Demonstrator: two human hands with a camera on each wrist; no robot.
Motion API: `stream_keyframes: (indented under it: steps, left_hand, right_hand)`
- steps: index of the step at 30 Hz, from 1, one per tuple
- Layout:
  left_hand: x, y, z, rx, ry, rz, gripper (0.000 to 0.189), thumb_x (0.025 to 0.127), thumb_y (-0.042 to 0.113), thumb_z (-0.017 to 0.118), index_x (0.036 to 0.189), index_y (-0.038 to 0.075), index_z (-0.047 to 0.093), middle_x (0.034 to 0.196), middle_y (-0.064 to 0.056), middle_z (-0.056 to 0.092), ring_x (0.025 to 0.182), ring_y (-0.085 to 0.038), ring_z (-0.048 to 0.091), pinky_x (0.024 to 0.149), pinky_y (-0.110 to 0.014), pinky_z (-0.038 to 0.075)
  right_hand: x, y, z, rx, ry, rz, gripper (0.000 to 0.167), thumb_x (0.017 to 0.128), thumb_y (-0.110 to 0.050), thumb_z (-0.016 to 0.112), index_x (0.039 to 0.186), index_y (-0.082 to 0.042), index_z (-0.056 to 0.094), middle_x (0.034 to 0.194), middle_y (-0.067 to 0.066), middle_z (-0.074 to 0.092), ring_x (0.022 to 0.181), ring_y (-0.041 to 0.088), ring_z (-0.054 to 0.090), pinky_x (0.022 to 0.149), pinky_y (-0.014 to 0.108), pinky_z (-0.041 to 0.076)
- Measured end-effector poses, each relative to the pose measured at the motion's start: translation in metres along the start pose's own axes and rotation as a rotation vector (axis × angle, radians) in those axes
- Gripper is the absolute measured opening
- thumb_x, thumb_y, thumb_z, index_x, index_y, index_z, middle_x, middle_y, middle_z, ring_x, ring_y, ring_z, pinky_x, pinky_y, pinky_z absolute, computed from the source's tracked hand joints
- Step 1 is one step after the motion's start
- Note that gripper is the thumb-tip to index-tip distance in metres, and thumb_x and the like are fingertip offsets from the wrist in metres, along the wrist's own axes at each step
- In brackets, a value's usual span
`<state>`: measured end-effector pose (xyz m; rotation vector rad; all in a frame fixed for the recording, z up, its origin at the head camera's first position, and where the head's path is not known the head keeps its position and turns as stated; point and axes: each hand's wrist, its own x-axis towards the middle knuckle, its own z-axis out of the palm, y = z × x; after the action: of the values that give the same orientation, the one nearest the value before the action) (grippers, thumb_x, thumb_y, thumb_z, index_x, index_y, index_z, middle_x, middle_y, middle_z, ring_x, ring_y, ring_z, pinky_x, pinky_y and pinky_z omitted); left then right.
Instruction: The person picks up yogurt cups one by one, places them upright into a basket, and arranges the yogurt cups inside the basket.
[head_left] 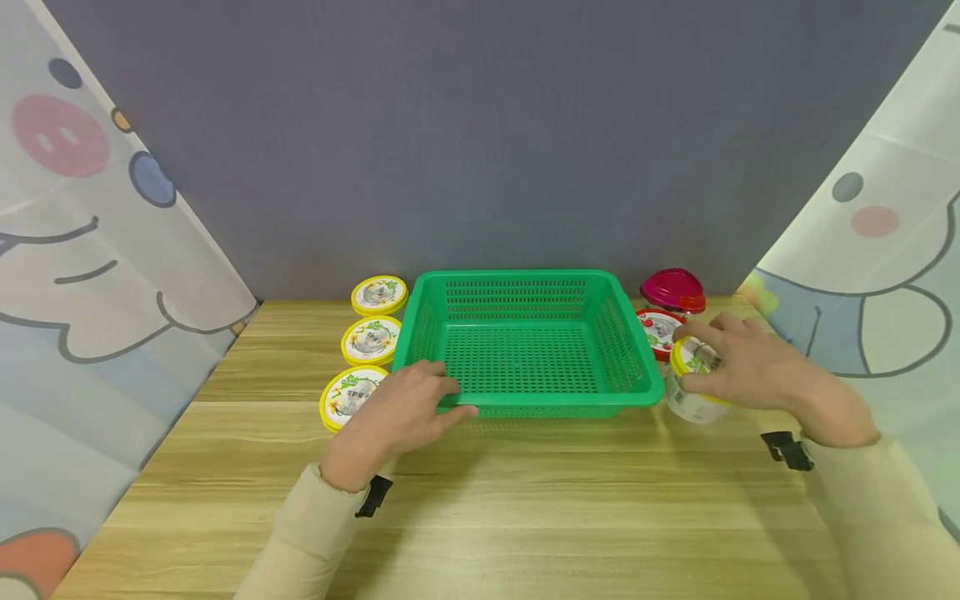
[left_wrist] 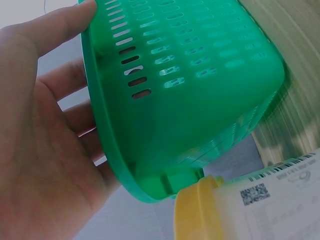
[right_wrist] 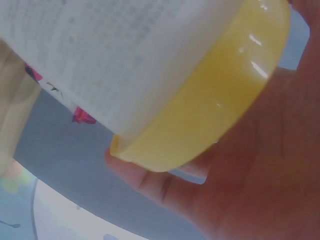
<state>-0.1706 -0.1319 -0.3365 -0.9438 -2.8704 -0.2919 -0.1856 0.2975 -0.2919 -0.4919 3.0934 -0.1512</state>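
A green plastic basket [head_left: 517, 358] with slotted walls sits in the middle of the wooden table. At its near left corner my left hand [head_left: 401, 417] grips the rim, thumb on the outer side and fingers over the edge, as the left wrist view shows. To the right of the basket, my right hand [head_left: 757, 371] holds a clear plastic jar [head_left: 693, 406] by its yellow lid [right_wrist: 210, 95]. Its fingers and thumb span the lid from above. The jar's printed wall fills much of the right wrist view.
Left of the basket stand three yellow-lidded jars [head_left: 372, 339] in a column, the nearest [left_wrist: 280, 205] close to my left hand. A red-lidded jar [head_left: 660, 327] and a container with a magenta domed lid [head_left: 675, 289] stand at the back right. Grey panel [head_left: 480, 142] behind; printed curtains [head_left: 885, 208] at both sides.
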Motion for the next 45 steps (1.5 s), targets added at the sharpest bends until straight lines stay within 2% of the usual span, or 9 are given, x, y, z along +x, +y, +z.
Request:
stream_keyframes:
  steps: [12,24,31,39,45]
  left_hand:
    - [0.000,0.000,0.000,0.006,0.005,0.004,0.033,0.093,0.042,0.072,0.093,0.010,0.076,0.074,0.006,0.046,0.071,-0.014,0.044,0.066,-0.031,0.042]
    - [0.000,0.002,0.000,0.018,0.014,0.007,0.033,0.093,0.044,0.071,0.090,0.011,0.075,0.074,0.007,0.047,0.072,-0.014,0.045,0.067,-0.031,0.043]
    - [0.001,0.002,0.000,0.035,0.023,0.018,0.032,0.094,0.045,0.070,0.089,0.013,0.073,0.076,0.007,0.048,0.074,-0.016,0.047,0.071,-0.034,0.045]
    - [0.000,0.002,0.002,0.038,0.021,0.027,0.030,0.095,0.043,0.068,0.087,0.015,0.070,0.078,0.007,0.049,0.077,-0.017,0.047,0.077,-0.037,0.046]
    - [0.000,0.001,0.003,0.052,0.028,0.046,0.029,0.097,0.042,0.067,0.087,0.014,0.070,0.078,0.006,0.048,0.076,-0.017,0.045,0.076,-0.036,0.045]
  right_hand:
    - [0.006,-0.003,-0.018,0.028,-0.014,0.030,0.056,0.086,-0.036,0.066,0.136,-0.014,0.055,0.132,0.030,0.046,0.110,0.046,0.043,0.072,0.057,0.048]
    - [0.017,-0.013,-0.043,-0.015,-0.011,0.056,0.057,0.087,-0.038,0.061,0.139,-0.016,0.053,0.115,0.023,0.050,0.103,0.043,0.046,0.064,0.047,0.046]
    - [0.026,-0.022,-0.053,-0.002,0.010,0.049,0.057,0.089,-0.040,0.058,0.140,-0.015,0.053,0.120,0.025,0.050,0.108,0.043,0.043,0.076,0.055,0.045]
    - [0.037,-0.034,-0.062,0.015,0.010,0.041,0.059,0.090,-0.041,0.056,0.143,-0.018,0.049,0.124,0.025,0.047,0.109,0.044,0.041,0.077,0.055,0.042]
    - [0.051,-0.041,-0.064,0.027,0.005,0.024,0.060,0.091,-0.043,0.055,0.145,-0.018,0.047,0.126,0.026,0.046,0.110,0.044,0.041,0.076,0.054,0.042]
